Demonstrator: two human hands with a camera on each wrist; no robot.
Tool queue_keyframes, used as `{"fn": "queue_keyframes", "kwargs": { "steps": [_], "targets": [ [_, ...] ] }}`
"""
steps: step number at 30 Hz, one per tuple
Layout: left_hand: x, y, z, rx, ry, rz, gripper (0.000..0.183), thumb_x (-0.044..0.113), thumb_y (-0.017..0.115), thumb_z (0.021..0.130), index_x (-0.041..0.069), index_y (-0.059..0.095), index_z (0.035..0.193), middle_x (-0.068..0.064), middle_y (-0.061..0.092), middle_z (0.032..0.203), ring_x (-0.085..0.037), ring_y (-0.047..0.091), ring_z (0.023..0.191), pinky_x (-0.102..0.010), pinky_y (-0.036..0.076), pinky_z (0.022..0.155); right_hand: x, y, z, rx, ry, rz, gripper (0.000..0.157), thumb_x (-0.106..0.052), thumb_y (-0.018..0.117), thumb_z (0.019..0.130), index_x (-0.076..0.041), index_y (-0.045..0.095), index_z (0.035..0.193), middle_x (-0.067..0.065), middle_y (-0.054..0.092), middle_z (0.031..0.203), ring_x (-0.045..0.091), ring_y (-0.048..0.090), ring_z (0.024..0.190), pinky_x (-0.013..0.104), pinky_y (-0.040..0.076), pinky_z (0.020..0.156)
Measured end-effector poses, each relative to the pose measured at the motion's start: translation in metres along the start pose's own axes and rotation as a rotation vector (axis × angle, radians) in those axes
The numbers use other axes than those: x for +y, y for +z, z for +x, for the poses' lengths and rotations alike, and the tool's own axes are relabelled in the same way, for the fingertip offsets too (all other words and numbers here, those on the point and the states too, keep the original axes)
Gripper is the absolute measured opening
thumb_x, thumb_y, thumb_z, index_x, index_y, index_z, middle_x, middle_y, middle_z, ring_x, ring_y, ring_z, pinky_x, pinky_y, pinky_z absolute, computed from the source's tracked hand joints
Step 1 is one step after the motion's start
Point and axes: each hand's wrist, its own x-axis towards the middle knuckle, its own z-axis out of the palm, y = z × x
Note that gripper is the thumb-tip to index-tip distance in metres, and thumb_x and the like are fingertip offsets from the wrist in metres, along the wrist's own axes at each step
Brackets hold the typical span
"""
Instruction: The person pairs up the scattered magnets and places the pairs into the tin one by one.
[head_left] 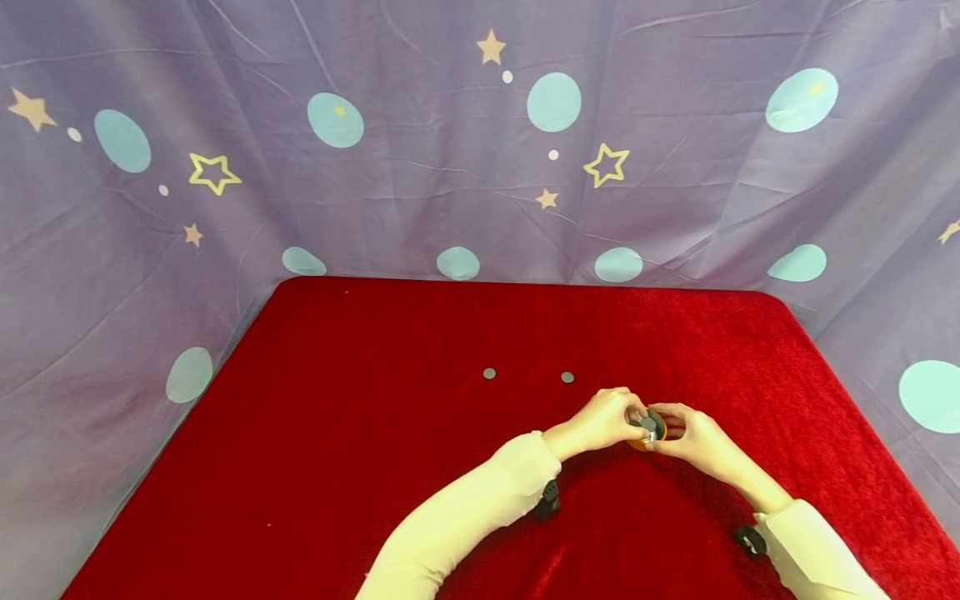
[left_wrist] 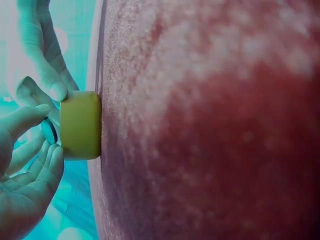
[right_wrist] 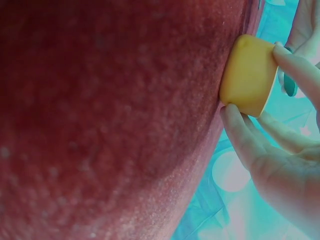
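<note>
A small yellow container, open at the top, stands on the red cloth toward the right in the head view. My left hand pinches a thin round disc, coin-like and dark, between thumb and fingertips. The disc is tilted, close over the container's mouth. From the other side my right hand holds the container, thumb and fingertips against its wall. Seen from the right wrist, the fingers reach down near its base. The inside of the container is mostly hidden by the hands and disc.
Two more small grey discs, a left one and a right one, lie flat on the red-covered table beyond the hands. A purple curtain with stars and pale dots surrounds the table at the back and sides.
</note>
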Motion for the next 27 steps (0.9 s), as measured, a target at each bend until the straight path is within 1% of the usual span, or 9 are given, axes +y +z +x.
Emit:
{"fn": "queue_keyframes", "kwargs": {
  "steps": [3, 6, 9, 13, 15, 22, 27],
  "targets": [
    [0.000, 0.002, 0.001, 0.000, 0.000, 0.010, 0.025, 0.026, 0.071, 0.079, 0.009, 0.068, 0.097, 0.005, 0.063, 0.087, -0.001, 0.056, 0.077, -0.015, 0.037, 0.083, 0.000, -0.001, 0.000, -0.006, 0.001, 0.004, 0.055, -0.008, 0.073, 0.076, 0.017, 0.048, 0.117, 0.029, 0.057, 0.108, 0.034, 0.062, 0.092, 0.026, 0.052, 0.071],
    [0.000, 0.003, 0.002, -0.004, -0.004, 0.004, 0.026, 0.027, 0.071, 0.079, 0.009, 0.068, 0.097, 0.005, 0.063, 0.087, 0.000, 0.055, 0.077, -0.014, 0.036, 0.084, -0.001, -0.001, -0.001, -0.021, 0.004, 0.007, 0.056, -0.010, 0.072, 0.077, 0.017, 0.046, 0.119, 0.030, 0.056, 0.110, 0.035, 0.062, 0.093, 0.027, 0.053, 0.071],
    [0.000, 0.004, 0.003, 0.002, -0.007, -0.015, 0.026, 0.027, 0.071, 0.079, 0.008, 0.068, 0.097, 0.004, 0.063, 0.087, 0.000, 0.055, 0.077, -0.013, 0.036, 0.082, -0.002, -0.001, -0.001, -0.029, 0.006, 0.004, 0.057, -0.011, 0.072, 0.077, 0.018, 0.045, 0.119, 0.031, 0.055, 0.110, 0.036, 0.061, 0.094, 0.028, 0.053, 0.072],
    [0.001, 0.001, 0.001, 0.020, -0.011, -0.050, 0.025, 0.025, 0.071, 0.079, 0.007, 0.068, 0.096, 0.002, 0.064, 0.089, -0.002, 0.058, 0.080, -0.012, 0.038, 0.080, -0.002, -0.001, -0.001, -0.025, 0.008, 0.002, 0.056, -0.008, 0.072, 0.077, 0.019, 0.045, 0.118, 0.031, 0.055, 0.110, 0.038, 0.061, 0.095, 0.029, 0.053, 0.072],
    [0.000, -0.001, -0.001, 0.027, -0.009, -0.051, 0.024, 0.023, 0.070, 0.080, 0.008, 0.068, 0.097, 0.002, 0.064, 0.089, -0.003, 0.059, 0.080, -0.012, 0.037, 0.081, -0.002, -0.001, -0.001, -0.020, 0.007, 0.001, 0.055, -0.007, 0.072, 0.076, 0.019, 0.046, 0.118, 0.032, 0.055, 0.110, 0.038, 0.061, 0.095, 0.030, 0.053, 0.073],
    [-0.007, -0.009, -0.009, 0.045, 0.014, -0.050, 0.018, 0.016, 0.069, 0.081, 0.007, 0.068, 0.097, 0.001, 0.065, 0.085, -0.004, 0.059, 0.077, -0.009, 0.039, 0.073, -0.004, 0.000, 0.000, -0.015, -0.010, -0.013, 0.053, -0.005, 0.072, 0.075, 0.018, 0.048, 0.116, 0.031, 0.057, 0.108, 0.038, 0.062, 0.093, 0.033, 0.053, 0.073],
    [-0.015, -0.014, -0.017, 0.065, 0.026, -0.024, 0.016, 0.017, 0.068, 0.081, 0.008, 0.068, 0.095, 0.001, 0.065, 0.082, -0.005, 0.060, 0.076, -0.010, 0.039, 0.074, -0.008, 0.000, 0.000, 0.000, -0.024, -0.025, 0.052, -0.005, 0.073, 0.073, 0.018, 0.050, 0.114, 0.029, 0.059, 0.104, 0.035, 0.063, 0.090, 0.033, 0.053, 0.072]
  ]
}}
